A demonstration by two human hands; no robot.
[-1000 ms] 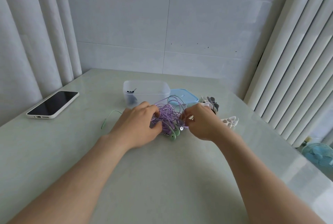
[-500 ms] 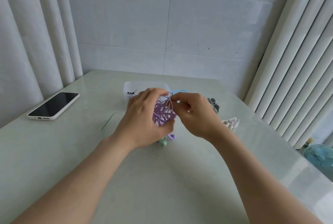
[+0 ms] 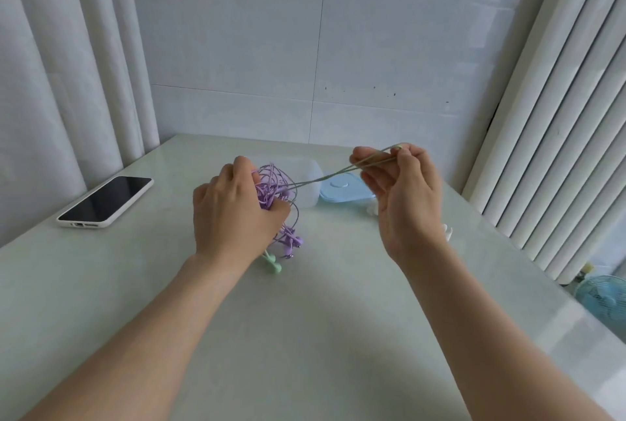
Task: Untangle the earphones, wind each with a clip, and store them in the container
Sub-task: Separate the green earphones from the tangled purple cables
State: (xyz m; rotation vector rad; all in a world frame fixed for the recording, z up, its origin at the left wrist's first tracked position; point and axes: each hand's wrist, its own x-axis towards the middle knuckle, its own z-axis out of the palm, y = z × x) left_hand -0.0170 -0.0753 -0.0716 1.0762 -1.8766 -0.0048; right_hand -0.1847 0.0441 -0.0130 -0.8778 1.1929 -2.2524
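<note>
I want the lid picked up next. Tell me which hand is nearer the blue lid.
Right. The right hand, pinching the green cable, is held up just right of the blue lid. The left hand grips the purple tangle farther left, with the clear container between.

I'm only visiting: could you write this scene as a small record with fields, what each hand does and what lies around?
left hand: grips a tangled bundle of purple earphone cable
right hand: fingers pinch a thin green earphone cable drawn taut from the bundle
behind hands: clear plastic container, light blue lid to its right
on pale table, left: black-screened phone in a white case
</note>
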